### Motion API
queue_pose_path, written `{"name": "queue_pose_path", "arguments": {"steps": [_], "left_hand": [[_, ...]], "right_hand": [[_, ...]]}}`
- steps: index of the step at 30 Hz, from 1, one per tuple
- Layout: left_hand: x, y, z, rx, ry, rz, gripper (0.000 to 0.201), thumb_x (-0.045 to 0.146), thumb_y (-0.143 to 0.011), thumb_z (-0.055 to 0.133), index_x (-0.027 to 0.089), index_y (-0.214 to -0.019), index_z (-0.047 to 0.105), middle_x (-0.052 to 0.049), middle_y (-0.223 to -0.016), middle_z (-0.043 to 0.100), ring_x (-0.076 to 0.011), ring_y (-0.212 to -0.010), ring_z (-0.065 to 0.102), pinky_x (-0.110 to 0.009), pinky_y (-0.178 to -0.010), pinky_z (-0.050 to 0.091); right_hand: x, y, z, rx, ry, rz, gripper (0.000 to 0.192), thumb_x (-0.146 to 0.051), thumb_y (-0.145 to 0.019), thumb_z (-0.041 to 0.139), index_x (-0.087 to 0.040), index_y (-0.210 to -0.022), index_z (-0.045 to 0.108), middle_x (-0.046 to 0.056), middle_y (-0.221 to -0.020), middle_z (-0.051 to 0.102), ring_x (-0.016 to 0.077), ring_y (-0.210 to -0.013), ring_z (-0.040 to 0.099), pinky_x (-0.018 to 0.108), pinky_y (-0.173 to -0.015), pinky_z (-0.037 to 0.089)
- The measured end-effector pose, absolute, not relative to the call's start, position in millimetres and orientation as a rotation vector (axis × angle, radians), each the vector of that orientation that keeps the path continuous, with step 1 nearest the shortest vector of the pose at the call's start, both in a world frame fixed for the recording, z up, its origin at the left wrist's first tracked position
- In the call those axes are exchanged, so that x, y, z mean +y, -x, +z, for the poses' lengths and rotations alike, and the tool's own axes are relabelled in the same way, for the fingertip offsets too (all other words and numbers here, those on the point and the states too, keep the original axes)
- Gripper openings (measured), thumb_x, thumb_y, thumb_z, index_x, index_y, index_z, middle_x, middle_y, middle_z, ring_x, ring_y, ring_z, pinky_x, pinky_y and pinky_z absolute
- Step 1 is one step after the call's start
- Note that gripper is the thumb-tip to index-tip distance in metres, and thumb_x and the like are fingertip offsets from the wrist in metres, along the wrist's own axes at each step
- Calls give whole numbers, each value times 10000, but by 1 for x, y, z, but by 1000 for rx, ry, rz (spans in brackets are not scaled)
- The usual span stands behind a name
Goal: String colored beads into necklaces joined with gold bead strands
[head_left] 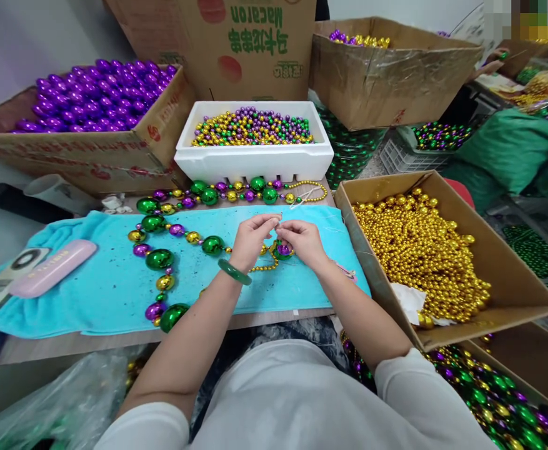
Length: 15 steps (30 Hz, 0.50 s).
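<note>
Bead string (pixel 161 259): lies on the turquoise towel (pixel 105 281), left of the grip.
Left hand (pixel 250 240): fingertips pressed together, pinching a thin thread (pixel 280 219).
Right hand (pixel 304 240): pinches the same thread, a purple bead (pixel 283 250) just under it.
Gold bead box (pixel 512 275): right of the grip.

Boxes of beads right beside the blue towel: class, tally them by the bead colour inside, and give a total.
Purple bead box: 1
Gold bead box: 1
Mixed gold, purple and green foam box: 1
Total: 3
</note>
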State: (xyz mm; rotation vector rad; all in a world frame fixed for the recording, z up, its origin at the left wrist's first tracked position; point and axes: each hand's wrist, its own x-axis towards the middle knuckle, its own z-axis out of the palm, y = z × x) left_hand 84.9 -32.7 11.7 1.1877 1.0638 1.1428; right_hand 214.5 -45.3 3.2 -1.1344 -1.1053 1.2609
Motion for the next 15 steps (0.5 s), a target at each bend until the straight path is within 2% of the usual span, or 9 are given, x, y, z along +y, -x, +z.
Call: {"name": "queue_pose_path", "arguments": {"steps": [4,7,12,15], "left_hand": [[-42,-78,8,1131,-1239,995,303,421,-673,714,184,-858,746,-52,-836,725,-168,-747,591,-266,-623,422],[-47,-73,5,1125,-1252,980,283,406,-623,751,180,-794,740,-37,-791,718,-152,-696,570,-268,-634,429],[-51,-64,-2,1135,-1215,970,290,431,-609,754,164,-708,700,-29,-699,676,-127,-603,528,-254,-555,410],[-56,-55,-7,1087,-1102,934,313,439,-629,746,156,-720,649,-41,-727,671,-142,-637,576,-249,-543,443]], "right_hand": [[-43,-220,14,-1107,1150,1250,197,-338,-593,709,-163,-670,659,-21,-530,587,83,-451,476,210,-422,364],[-41,-219,19,-1134,1152,1247,223,-357,-580,721,-162,-662,649,-22,-518,581,84,-447,468,212,-420,365],[-38,-210,21,-1150,1171,1227,163,-318,-613,679,-168,-656,635,-16,-542,588,82,-451,476,209,-414,367],[-35,-207,20,-1132,1200,1280,147,-290,-616,677,-161,-655,616,-16,-532,586,77,-431,474,205,-400,368]]}}
